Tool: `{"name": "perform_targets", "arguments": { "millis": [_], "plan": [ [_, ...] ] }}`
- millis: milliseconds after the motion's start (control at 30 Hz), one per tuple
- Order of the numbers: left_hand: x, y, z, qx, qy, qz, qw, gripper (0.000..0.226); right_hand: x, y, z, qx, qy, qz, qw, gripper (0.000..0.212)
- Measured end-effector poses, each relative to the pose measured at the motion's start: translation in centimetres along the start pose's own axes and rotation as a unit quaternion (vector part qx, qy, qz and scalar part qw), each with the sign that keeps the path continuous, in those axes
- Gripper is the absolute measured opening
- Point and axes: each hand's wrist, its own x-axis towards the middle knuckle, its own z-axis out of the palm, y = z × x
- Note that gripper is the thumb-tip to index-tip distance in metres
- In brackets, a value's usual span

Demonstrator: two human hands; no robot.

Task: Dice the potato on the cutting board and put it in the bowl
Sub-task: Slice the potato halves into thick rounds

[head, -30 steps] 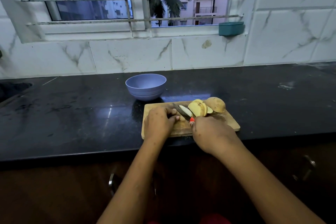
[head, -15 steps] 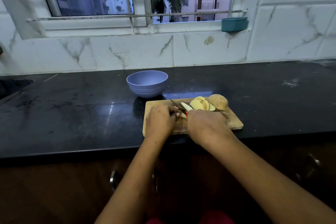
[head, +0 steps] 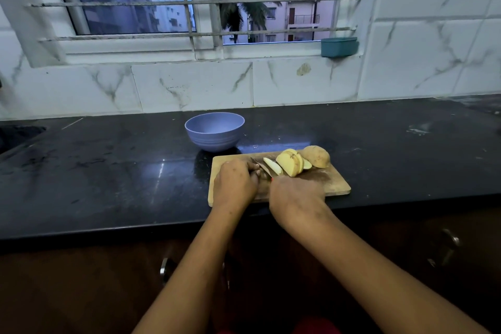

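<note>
Head view: we are cutting at the left part of the cutting board (head: pixel 334 184), our right hand (head: pixel 296 195) clenched around the handle of the knife (head: pixel 261 167), whose blade is angling away toward the board's far left. Against a second ago, that hand is sitting much closer to our left hand (head: pixel 234 184), and the handle's red collar is now all but covered. We are reading that as a cutting stroke under way, not a pause. The left hand's fingers are curling down beside the blade; whether they are pinning a piece, we cannot tell. The potato slices (head: pixel 288 163) are leaning in a fan at the board's far side, with the unpeeled end (head: pixel 317 156) just beside them, both unmoved, and no dice are showing yet, so most of the task is still ahead. The bowl (head: pixel 214 131) is waiting just past the board's far-left corner, apart from it. The board's near edge is lying close to the front lip of the surface (head: pixel 108 171), leaving little slack toward us, while dark surface is running wide to either side.
</note>
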Motion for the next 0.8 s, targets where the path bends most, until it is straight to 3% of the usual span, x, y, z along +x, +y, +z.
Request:
{"name": "perform_targets", "arguments": {
  "millis": [233, 300, 467, 633, 800],
  "plan": [
    [-0.7, 0.4, -0.9, 0.009, 0.011, -0.023, 1.0, 0.017, -0.2, 3.4, -0.3, 0.027, -0.045, -0.036, 0.998, 0.018],
    [-0.8, 0.5, -1.1, 0.012, 0.008, -0.021, 1.0, 0.018, 0.9, 4.6, -0.7, 0.077, -0.063, -0.043, 0.994, 0.029],
    [-0.8, 0.5, -1.0, 0.005, 0.011, -0.011, 1.0, 0.018, 2.0, 4.8, -1.0, 0.138, -0.012, -0.053, 0.989, 0.035],
    [-0.8, 0.4, -0.8, 0.002, 0.018, -0.004, 1.0, 0.018, 1.1, 3.5, 0.3, 0.092, 0.03, -0.054, 0.994, 0.028],
    [-0.8, 0.3, -0.7, 0.006, 0.025, 0.011, 1.0, 0.017, 2.0, 4.0, 0.7, 0.133, -0.005, -0.029, 0.991, 0.036]
  ]
}}
